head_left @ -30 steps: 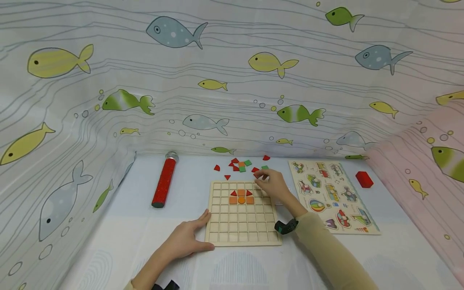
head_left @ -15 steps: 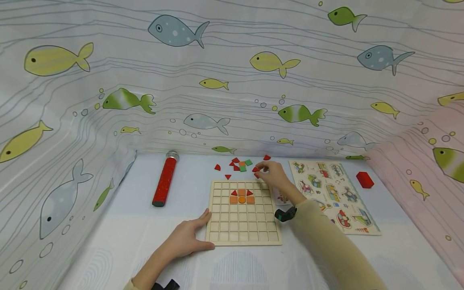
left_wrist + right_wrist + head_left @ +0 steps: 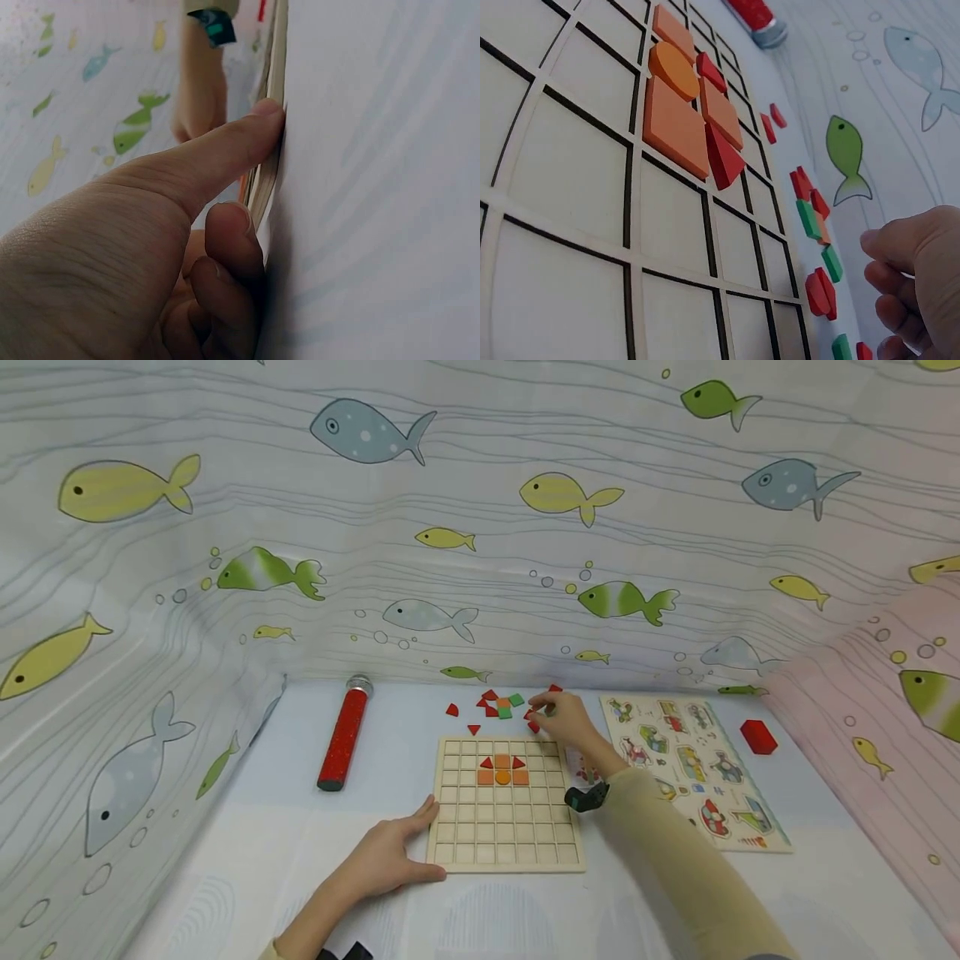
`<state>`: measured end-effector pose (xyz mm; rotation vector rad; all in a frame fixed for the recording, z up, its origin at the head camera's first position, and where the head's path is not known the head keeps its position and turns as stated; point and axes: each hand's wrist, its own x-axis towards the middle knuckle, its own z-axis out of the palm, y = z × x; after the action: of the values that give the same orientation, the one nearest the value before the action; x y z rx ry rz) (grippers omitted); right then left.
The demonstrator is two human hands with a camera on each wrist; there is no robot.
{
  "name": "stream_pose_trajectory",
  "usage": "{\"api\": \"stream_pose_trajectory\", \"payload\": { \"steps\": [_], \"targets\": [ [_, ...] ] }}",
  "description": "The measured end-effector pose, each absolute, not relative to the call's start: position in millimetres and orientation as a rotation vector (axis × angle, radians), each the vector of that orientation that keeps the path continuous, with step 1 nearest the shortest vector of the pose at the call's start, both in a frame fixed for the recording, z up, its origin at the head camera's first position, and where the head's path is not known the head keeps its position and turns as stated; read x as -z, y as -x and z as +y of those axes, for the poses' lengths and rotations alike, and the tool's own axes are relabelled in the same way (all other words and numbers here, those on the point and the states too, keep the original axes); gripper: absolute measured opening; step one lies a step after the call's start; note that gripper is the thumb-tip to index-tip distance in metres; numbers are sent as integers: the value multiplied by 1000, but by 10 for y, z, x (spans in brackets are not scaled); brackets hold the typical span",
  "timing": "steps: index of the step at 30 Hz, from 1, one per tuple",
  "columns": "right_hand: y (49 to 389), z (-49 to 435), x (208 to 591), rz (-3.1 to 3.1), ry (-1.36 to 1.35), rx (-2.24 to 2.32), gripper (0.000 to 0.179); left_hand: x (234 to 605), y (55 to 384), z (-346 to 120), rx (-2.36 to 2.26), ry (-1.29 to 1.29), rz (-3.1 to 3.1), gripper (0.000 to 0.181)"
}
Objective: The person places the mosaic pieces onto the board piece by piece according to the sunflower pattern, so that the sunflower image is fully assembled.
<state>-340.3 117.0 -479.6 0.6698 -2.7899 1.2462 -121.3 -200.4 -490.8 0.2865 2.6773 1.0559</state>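
A wooden grid board (image 3: 506, 835) lies at the middle of the table. On it sit 3 orange squares (image 3: 521, 777), an orange disc (image 3: 503, 777) and two red triangles (image 3: 487, 763). My left hand (image 3: 382, 860) rests at the board's near left corner, index finger along the left side, thumb (image 3: 240, 146) against the near edge. Beyond the far edge, my right hand (image 3: 564, 718) hovers with bent fingers over loose red pieces (image 3: 821, 292). No piece shows between its thumb and fingers in the right wrist view. A green piece (image 3: 841, 347) lies close by, partly covered in the head view.
More loose red, green and orange pieces (image 3: 504, 713) lie behind the board. A red microphone-shaped tube (image 3: 345, 739) is at left. A picture puzzle board (image 3: 697, 777) is at right, partly under the right forearm, with a red block (image 3: 759, 737) beyond. A fish-print curtain encloses the table.
My right hand has shifted slightly away from the board's far edge, over the loose red pieces. The left hand and the pieces on the board stay put.
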Motion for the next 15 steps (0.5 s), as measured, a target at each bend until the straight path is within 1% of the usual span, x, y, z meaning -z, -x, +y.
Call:
{"api": "stream_pose_trajectory", "payload": {
  "steps": [9, 15],
  "targets": [
    [3522, 996, 4902, -2765, -657, -1247, 27, 4928, 1203, -2006, -1051, -305, 2688, 101],
    [3683, 854, 4929, -2768, -634, -1296, 32, 4951, 1227, -2016, -1045, -324, 2690, 102]
  ]
}}
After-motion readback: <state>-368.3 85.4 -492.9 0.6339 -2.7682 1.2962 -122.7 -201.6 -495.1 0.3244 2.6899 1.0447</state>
